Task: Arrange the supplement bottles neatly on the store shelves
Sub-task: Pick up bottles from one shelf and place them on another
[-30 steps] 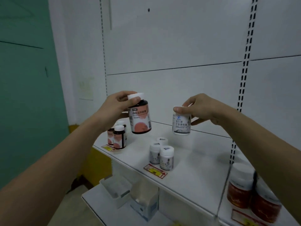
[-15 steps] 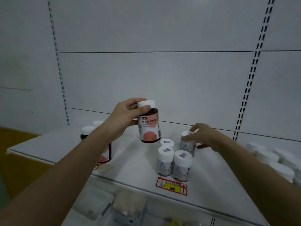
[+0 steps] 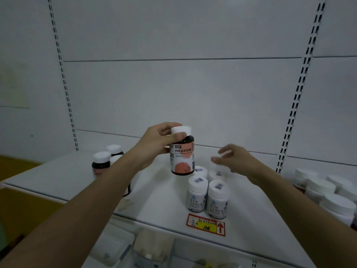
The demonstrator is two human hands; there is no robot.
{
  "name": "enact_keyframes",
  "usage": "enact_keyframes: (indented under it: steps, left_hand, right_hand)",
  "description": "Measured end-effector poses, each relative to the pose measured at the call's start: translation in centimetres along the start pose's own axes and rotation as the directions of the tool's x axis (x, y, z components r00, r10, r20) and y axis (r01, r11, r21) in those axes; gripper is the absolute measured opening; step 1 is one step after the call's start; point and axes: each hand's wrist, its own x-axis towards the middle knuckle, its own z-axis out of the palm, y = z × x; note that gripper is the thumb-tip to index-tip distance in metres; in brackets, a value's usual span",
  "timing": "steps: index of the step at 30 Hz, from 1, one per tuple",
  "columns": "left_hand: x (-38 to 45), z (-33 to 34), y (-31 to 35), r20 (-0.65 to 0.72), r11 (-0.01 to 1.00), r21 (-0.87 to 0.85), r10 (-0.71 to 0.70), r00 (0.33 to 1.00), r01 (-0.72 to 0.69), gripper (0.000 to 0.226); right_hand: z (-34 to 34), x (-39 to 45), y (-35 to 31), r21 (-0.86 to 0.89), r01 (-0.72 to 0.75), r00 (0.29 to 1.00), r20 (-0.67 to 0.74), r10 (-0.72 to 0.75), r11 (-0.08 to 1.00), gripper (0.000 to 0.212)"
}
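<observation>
One dark bottle point(image 3: 182, 154) in L hand point(image 3: 154, 146), fingers point(image 3: 180, 135) pinching cap.

White shelf point(image 3: 58, 176), white bottles point(image 3: 207, 198), dark bottles point(image 3: 101, 163), price tag point(image 3: 206, 224)

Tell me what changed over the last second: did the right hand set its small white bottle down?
Yes. The right hand lowered its small white bottle into the white bottle cluster above the price tag, let go, and is lifting away, blurred, fingers loose. The cluster went from three bottles to four. The left hand still holds the dark orange-labelled bottle by its cap above the shelf.
</observation>
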Motion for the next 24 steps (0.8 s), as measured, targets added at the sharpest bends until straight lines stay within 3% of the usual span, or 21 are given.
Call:
enact_keyframes:
  steps: [2, 6, 12, 15, 18, 22, 24]
  left_hand:
    - [0.0, 0.4, 1.1, 0.001, 1.000, -0.006, 0.016, 1.000, -0.016, 0.032]
    - [-0.4, 1.2, 3.4, 0.009, 0.998, -0.017, 0.067, 0.998, -0.067, 0.028]
    - [-1.8, 2.1, 4.9, 0.000, 0.995, 0.009, 0.098, 0.995, -0.098, 0.037]
    - [-3.0, 2.7, 4.0, -0.050, 0.995, -0.003, 0.100, 0.994, -0.100, 0.055]
    - [-5.4, 3.5, 1.7, -0.050, 0.990, 0.101, 0.105, 0.993, -0.100, 0.068]
    - [-7.2, 4.2, -0.2, -0.059, 0.987, 0.138, 0.088, 0.994, -0.079, 0.079]
    - [-7.5, 4.1, -0.5, -0.080, 0.988, 0.142, 0.079, 0.994, -0.067, 0.079]
  right_hand:
    - [-0.8, -1.4, -2.3, 0.139, 0.203, 0.979, -0.023, -0.202, 0.969, 0.036]
    - [-0.2, -4.0, -5.4, 0.226, 0.286, 0.923, 0.194, -0.331, 0.931, 0.046]
    - [0.7, -5.1, -5.1, 0.386, 0.317, 0.923, 0.086, -0.376, 0.866, 0.045]
    - [1.0, -5.3, -4.8, 0.435, 0.314, 0.926, 0.057, -0.374, 0.844, 0.046]
    - [1.2, -5.5, -4.4, 0.512, 0.289, 0.936, 0.027, -0.352, 0.809, 0.045]
    - [1.7, -5.6, -3.6, 0.540, 0.234, 0.938, 0.093, -0.334, 0.808, 0.044]
    - [1.8, -5.5, -3.4, 0.473, 0.221, 0.935, 0.146, -0.323, 0.853, 0.047]
